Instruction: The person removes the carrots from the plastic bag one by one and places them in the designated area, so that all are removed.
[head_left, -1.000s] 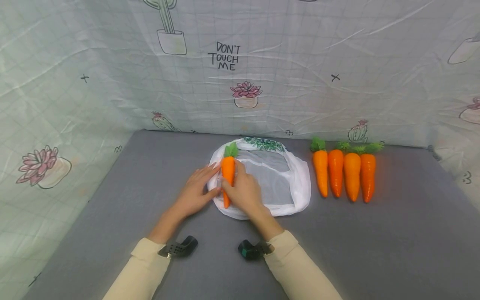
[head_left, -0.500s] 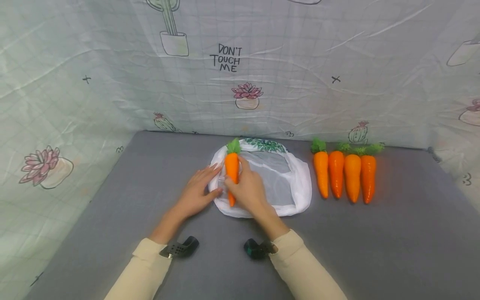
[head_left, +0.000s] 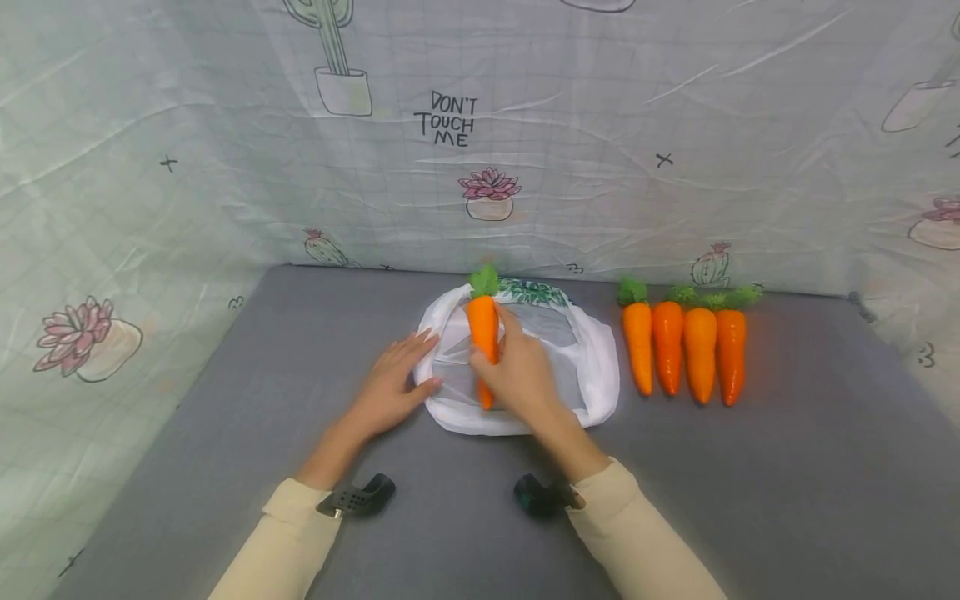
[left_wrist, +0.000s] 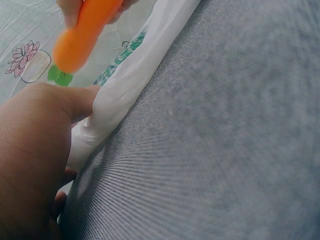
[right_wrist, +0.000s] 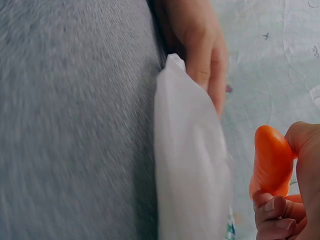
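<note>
My right hand [head_left: 517,367] grips an orange carrot [head_left: 483,325] with a green leafy top, pinched between thumb and fingers. It hangs upright over the mouth of a white plastic bag [head_left: 600,367], leaves pointing away from me. In the right wrist view the carrot's tapered end [right_wrist: 272,155] shows beside the fingers. My left hand [head_left: 393,375] rests at the bag's left rim, fingers extended, index finger and thumb touching it. In the left wrist view the thumb [left_wrist: 77,102] lies against the white rim [left_wrist: 125,90]; the other fingers are partly hidden.
Several more carrots [head_left: 701,354] lie in a row right of the bag, leaves toward the back. Grey cloth [head_left: 450,542] covers the table. Behind it hangs a pale curtain [head_left: 585,167] with drawn cacti. Each wrist wears a black device [head_left: 363,493].
My right hand has moved right with the carrot, from the bag's left rim to over its opening. My left hand has stayed at the rim. The carrots in the row have not moved.
</note>
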